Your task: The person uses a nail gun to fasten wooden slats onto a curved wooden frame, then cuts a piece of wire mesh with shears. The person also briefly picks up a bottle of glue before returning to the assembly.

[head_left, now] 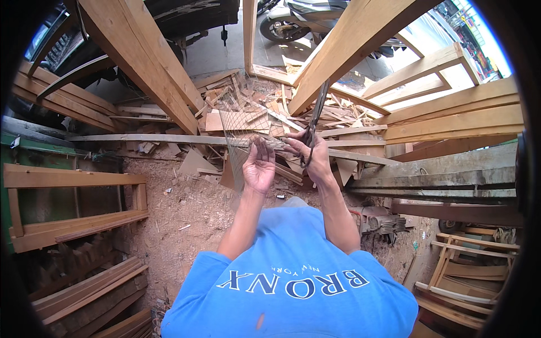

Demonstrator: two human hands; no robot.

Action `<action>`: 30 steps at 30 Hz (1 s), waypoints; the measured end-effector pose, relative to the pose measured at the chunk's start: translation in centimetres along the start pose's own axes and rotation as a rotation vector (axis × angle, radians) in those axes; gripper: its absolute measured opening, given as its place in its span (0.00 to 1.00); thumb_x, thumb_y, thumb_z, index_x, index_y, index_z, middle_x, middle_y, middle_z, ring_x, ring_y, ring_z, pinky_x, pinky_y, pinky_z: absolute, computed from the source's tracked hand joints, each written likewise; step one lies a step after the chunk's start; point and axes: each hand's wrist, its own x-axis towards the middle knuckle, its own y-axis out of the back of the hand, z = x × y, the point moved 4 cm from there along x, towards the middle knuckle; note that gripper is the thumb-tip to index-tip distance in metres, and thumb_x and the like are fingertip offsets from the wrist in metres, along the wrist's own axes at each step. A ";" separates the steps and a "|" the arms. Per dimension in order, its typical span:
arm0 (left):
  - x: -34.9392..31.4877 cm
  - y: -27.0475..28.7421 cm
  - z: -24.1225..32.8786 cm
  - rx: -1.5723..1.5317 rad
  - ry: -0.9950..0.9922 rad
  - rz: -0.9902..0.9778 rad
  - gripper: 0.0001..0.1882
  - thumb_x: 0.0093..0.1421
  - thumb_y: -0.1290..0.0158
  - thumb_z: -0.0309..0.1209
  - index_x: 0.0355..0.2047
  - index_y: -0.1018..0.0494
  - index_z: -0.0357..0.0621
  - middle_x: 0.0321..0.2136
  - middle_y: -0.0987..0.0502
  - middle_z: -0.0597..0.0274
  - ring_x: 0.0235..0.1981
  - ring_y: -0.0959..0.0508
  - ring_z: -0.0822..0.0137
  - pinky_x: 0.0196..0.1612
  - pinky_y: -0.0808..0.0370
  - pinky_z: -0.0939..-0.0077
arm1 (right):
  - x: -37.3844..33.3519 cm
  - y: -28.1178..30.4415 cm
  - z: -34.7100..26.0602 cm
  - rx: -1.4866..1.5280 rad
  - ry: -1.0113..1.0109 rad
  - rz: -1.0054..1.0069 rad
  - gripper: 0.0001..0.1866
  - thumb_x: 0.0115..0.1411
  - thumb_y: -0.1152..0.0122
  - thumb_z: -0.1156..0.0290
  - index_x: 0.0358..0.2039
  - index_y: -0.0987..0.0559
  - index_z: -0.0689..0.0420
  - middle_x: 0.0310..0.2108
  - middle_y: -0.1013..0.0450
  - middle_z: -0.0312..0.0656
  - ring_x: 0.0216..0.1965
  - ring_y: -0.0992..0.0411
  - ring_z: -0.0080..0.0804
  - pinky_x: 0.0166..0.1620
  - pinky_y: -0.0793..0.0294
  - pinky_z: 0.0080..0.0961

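My left hand is turned palm up, its fingers bent closed at the edge of a thin wire mesh. The mesh stands up beyond that hand and hangs down along its left side. Dark metal shears are in my right hand, with their long end pointing up and away and a handle loop by the palm. The thumb and forefinger of the right hand reach left to the mesh's right end; whether they pinch it is too small to tell.
Offcuts and scrap wood lie heaped beyond my hands, crossed by a long narrow board. Thick timber beams rise on both sides. Wooden frames stand at left, a small motor at right. Sawdust covers the ground. A motorbike stands farther off.
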 end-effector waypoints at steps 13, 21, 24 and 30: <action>1.1 0.7 -0.5 0.370 -0.255 0.001 0.08 0.66 0.47 0.25 0.44 0.24 0.49 0.44 0.18 0.63 0.47 0.19 0.67 0.54 0.20 0.68 | -8.1 4.6 4.2 -0.496 -0.503 -0.027 0.33 0.61 0.43 0.35 0.21 0.29 0.56 0.17 0.37 0.30 0.17 0.37 0.17 0.20 0.36 0.19; 0.3 2.9 0.2 0.466 -0.282 0.060 0.08 0.65 0.46 0.24 0.44 0.25 0.48 0.43 0.18 0.60 0.43 0.18 0.68 0.49 0.21 0.72 | -6.9 4.6 4.8 -0.642 -0.540 -0.030 0.38 0.59 0.44 0.32 0.17 0.29 0.60 0.15 0.35 0.36 0.16 0.33 0.23 0.20 0.33 0.26; 0.2 3.3 0.5 0.471 -0.281 0.077 0.07 0.65 0.46 0.24 0.43 0.24 0.48 0.43 0.18 0.59 0.42 0.19 0.68 0.49 0.22 0.72 | -6.9 4.5 5.1 -0.641 -0.563 -0.055 0.38 0.59 0.44 0.33 0.18 0.29 0.61 0.15 0.33 0.37 0.16 0.33 0.24 0.21 0.32 0.26; 0.3 4.4 0.5 0.452 -0.255 0.090 0.07 0.65 0.45 0.25 0.43 0.23 0.48 0.43 0.18 0.62 0.42 0.20 0.71 0.45 0.23 0.76 | -7.0 5.0 6.2 -0.667 -0.474 -0.091 0.33 0.62 0.43 0.43 0.16 0.29 0.63 0.13 0.35 0.38 0.17 0.35 0.24 0.22 0.35 0.30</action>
